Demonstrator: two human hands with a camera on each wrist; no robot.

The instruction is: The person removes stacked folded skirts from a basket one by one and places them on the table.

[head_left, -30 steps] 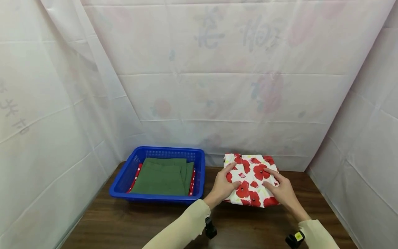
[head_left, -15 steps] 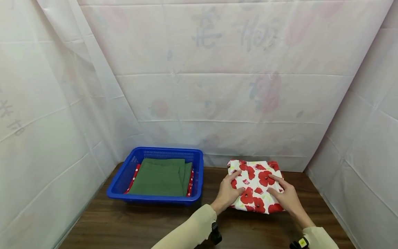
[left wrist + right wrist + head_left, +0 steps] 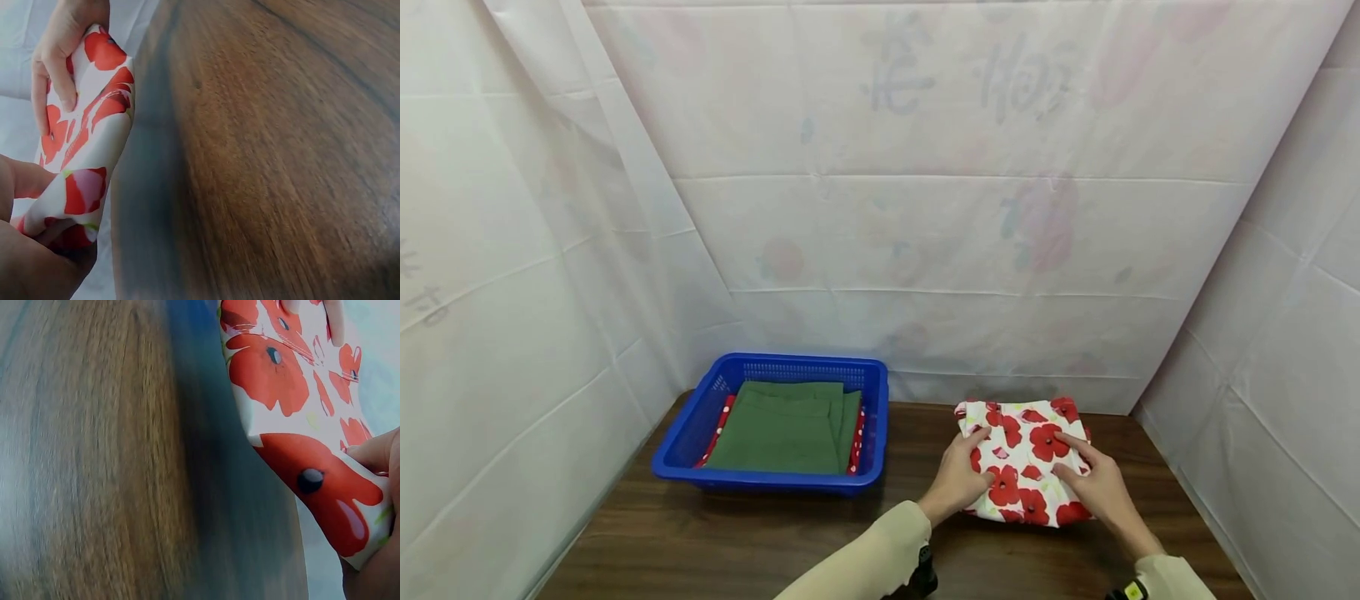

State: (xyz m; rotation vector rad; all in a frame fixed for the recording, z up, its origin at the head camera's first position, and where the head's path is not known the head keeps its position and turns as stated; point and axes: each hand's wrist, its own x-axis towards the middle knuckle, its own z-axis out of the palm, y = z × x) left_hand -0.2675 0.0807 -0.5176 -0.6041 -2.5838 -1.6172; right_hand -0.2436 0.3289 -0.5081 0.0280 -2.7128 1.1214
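A folded white cloth (image 3: pixel 1026 462) printed with red poppies is held at the right of the table in the head view. My left hand (image 3: pixel 958 477) grips its left edge, with the thumb and a finger on top. At the opposite edge, my right hand (image 3: pixel 1101 483) grips it the same way. Both wrist views show the poppy cloth (image 3: pixel 94 134) raised off the wood, its near edge bulging between the hands. In the right wrist view a stitched seam crosses the cloth (image 3: pixel 269 381). The fingers under the cloth are mostly hidden.
To the left stands a blue plastic basket (image 3: pixel 767 477) with perforated walls. Inside lies folded green cloth (image 3: pixel 778 433) over red cloth with white dots (image 3: pixel 856 450). White printed sheets (image 3: pixel 925 233) hang behind and at both sides of the brown wooden table (image 3: pixel 737 542).
Both hands have drawn the poppy cloth toward me and slightly to the right, keeping their grip. The view has shifted a little; the basket and its contents look unchanged.
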